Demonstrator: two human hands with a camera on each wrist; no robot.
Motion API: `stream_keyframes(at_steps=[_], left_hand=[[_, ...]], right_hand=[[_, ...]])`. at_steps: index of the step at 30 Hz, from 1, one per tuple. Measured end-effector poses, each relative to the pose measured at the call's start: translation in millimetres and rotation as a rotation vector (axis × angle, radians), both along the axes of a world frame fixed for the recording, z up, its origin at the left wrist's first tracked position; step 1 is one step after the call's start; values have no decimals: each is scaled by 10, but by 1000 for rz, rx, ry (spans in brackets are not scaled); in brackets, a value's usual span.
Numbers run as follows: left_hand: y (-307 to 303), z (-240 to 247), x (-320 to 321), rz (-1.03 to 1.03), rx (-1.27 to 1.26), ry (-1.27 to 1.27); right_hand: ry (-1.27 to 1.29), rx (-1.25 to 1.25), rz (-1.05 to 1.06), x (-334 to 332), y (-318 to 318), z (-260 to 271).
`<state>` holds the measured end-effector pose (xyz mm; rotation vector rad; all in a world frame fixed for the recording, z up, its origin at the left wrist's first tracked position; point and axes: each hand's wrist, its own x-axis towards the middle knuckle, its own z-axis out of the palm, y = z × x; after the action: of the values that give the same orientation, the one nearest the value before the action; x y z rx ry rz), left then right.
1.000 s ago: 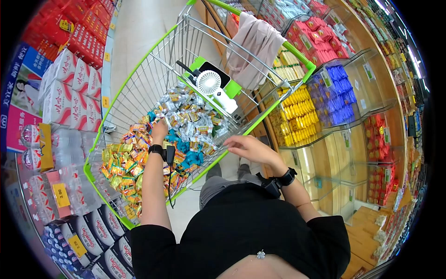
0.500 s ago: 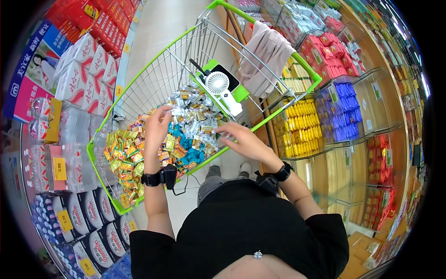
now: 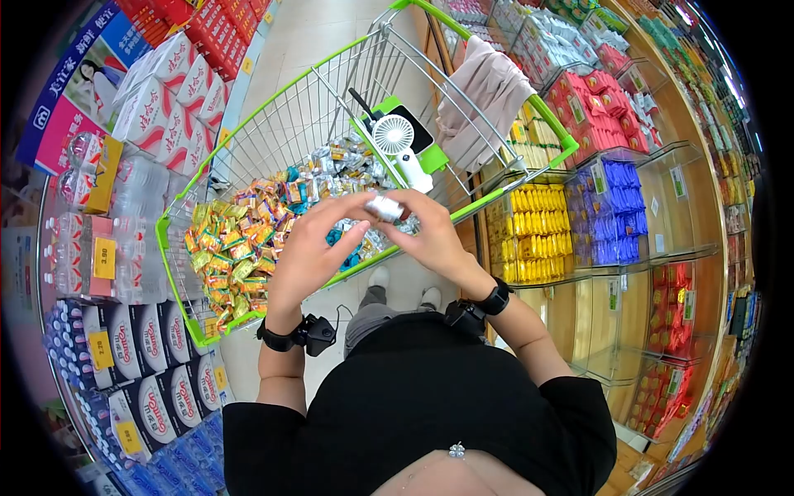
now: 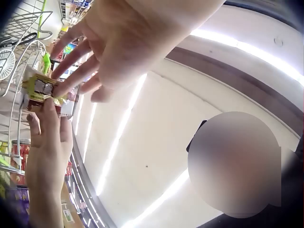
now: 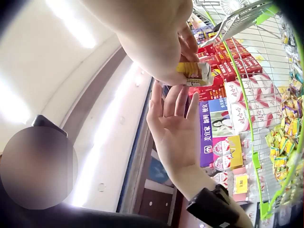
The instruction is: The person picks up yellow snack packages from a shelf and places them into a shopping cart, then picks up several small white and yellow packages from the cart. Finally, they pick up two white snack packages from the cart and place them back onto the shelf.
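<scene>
Your right hand [image 3: 430,236] pinches the small wrapped candy [image 3: 385,207] above the shopping cart [image 3: 175,285]. Your left hand [image 3: 310,248] just touches it with near-straight fingers. It looks light, crinkly and probably slippery, so I'd hold it by the wrapper's ends.

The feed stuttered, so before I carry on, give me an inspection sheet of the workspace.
surface: green-rimmed wire shopping cart, its bottom covered in wrapped sweets.
job's things: small silver-and-yellow foil-wrapped packet, held above the cart between both hands.
clutter: heap of orange-and-yellow wrapped sweets; heap of silver wrapped sweets; white handheld fan; beige garment draped over the cart's far end.
hands: right hand pinches the packet; left hand touches it with straight fingers.
cables: black cable hanging from the left wrist camera.
surroundings: clear shelf bins of yellow packs and blue packs on the right; cases of bottled water on the left.
</scene>
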<state>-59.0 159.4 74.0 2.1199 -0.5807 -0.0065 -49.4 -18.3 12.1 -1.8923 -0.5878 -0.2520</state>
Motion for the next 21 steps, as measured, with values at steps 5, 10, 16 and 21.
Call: stream_keyframes(at_steps=[5, 10, 16, 21], left_hand=[[-78, -38, -60, 57, -252, 120], [-118, -260, -34, 122, -220, 136], [-121, -1378, -130, -82, 339, 158], [-235, -1808, -236, -2, 371, 176]], right_hand=[[367, 358, 42, 0, -140, 2], [533, 695, 82, -37, -256, 245], [515, 784, 70, -52, -349, 306], [493, 856, 66, -11, -366, 315]])
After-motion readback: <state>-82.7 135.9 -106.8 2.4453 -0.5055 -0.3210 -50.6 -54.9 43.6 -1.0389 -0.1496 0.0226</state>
